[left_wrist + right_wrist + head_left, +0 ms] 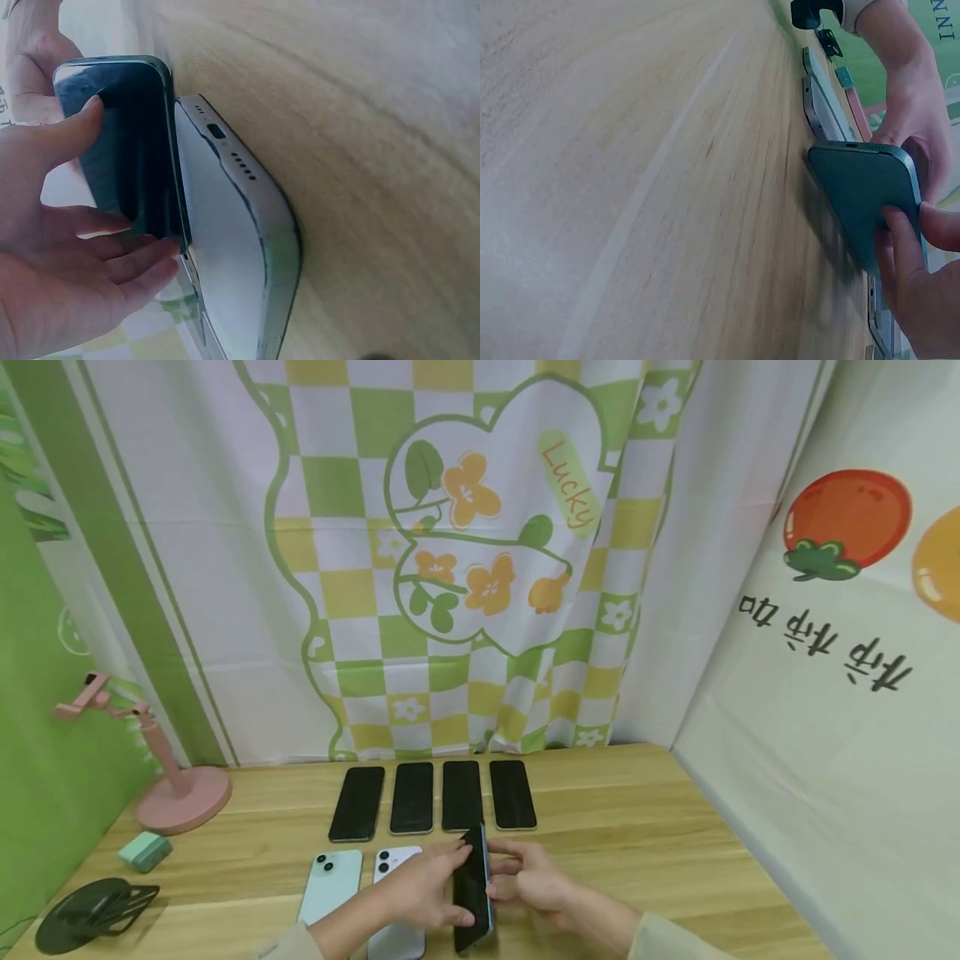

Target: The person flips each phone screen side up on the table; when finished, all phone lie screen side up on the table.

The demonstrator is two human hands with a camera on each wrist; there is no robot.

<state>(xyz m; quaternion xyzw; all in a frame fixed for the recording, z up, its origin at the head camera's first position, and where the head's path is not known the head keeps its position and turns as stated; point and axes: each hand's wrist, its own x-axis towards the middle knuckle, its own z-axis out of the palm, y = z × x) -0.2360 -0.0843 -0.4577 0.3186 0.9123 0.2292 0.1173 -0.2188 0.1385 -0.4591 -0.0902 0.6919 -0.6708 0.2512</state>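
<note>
A smartphone (470, 889) with a dark screen and a blue-green back stands tilted up on a long edge between both hands. My left hand (427, 887) holds it from the screen side, the thumb near the bottom end and the fingertips toward the other end. From the other side my right hand (536, 881) pinches it, thumb at the edge and fingers against the back, as the right wrist view shows. Partly under my left hand lies a white phone (396, 942), back up. Left of that is a pale mint phone (330, 887), also back up.
Several phones, dark screens up, form a row at the back, from the leftmost phone (357, 803) to the rightmost phone (513, 795). On the left stand a pink phone stand (183, 797), a green block (146, 852) and a black hair claw-like object (93, 914). A curtain (465, 693) hangs behind the table.
</note>
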